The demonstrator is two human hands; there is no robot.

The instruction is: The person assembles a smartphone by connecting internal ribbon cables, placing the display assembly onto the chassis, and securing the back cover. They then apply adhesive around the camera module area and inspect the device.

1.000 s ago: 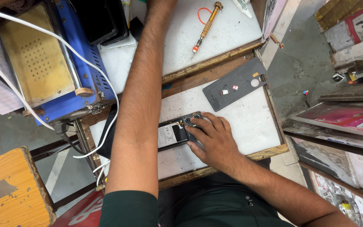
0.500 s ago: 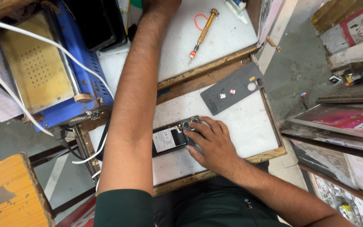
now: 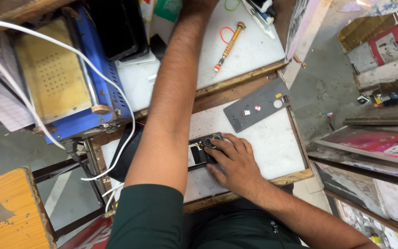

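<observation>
A small dark phone (image 3: 200,154) with its back open lies on the white work board (image 3: 272,143). My right hand (image 3: 233,161) rests over its right end, fingertips pressing near the camera part and thumb at its lower edge. My left forearm (image 3: 171,101) stretches across the board to the upper bench; the left hand itself is cut off by the top edge. A grey flat plate (image 3: 259,103) with a few tiny parts lies just beyond the phone. A brass-handled screwdriver (image 3: 227,46) lies on the upper white surface.
A blue machine with a yellowish perforated plate (image 3: 51,74) stands at left, with a white cable (image 3: 111,87) looping down from it. A black flat panel (image 3: 125,157) lies left of my arm. An orange stool (image 3: 5,212) is at lower left. Cluttered boards and boxes line the right.
The view has drifted so the screwdriver and upper bench sit lower in frame. My right hand stays on the phone; the left arm remains stretched forward.
</observation>
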